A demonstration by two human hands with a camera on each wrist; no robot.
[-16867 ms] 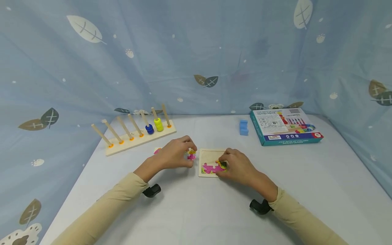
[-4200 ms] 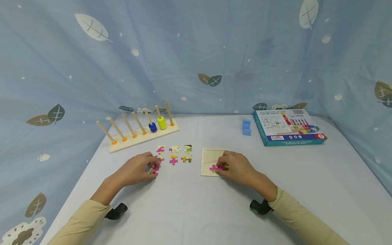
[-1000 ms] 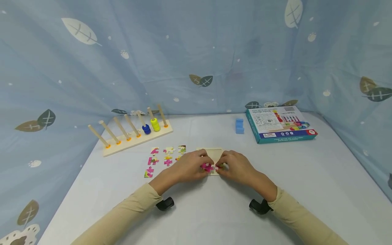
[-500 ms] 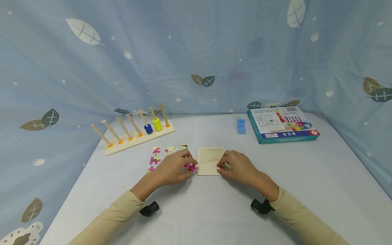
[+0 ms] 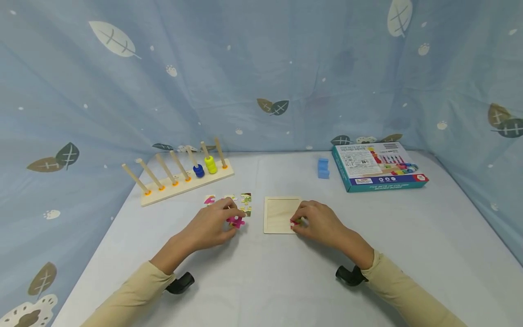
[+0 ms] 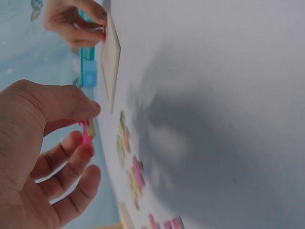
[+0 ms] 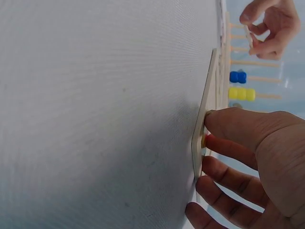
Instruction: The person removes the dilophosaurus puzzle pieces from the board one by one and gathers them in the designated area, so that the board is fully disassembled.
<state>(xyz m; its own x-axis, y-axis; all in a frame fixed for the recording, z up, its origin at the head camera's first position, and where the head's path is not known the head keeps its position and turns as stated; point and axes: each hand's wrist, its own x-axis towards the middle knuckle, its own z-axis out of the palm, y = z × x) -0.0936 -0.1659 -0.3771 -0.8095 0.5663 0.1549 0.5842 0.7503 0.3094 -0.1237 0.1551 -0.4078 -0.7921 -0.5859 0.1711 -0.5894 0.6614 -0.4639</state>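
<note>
My left hand (image 5: 210, 227) pinches a pink jigsaw puzzle piece (image 5: 236, 221) between thumb and fingers, raised above the table left of the wooden puzzle tray (image 5: 279, 215). In the left wrist view that puzzle piece (image 6: 87, 132) appears nearly edge-on. At the tray's near right corner, my right hand (image 5: 320, 222) pinches another puzzle piece (image 5: 294, 223), pink with some green, mostly hidden by the fingers. The right wrist view has the thumb on the tray rim (image 7: 198, 121). Several loose puzzle pieces (image 5: 246, 198) lie on the table beyond my left hand, which covers some of them.
A wooden peg rack (image 5: 188, 185) with blue beads (image 5: 198, 171) and yellow beads (image 5: 210, 165) stands at the back left. A light blue block (image 5: 323, 168) and a flat toy box (image 5: 380, 166) lie at the back right. Patterned cloth (image 5: 261, 77) hangs behind the table.
Since about a second ago my left hand has carried the pink puzzle piece leftward from the tray; the right hand has stayed. Earlier, the tray held several joined pieces; now bare wood shows there.
</note>
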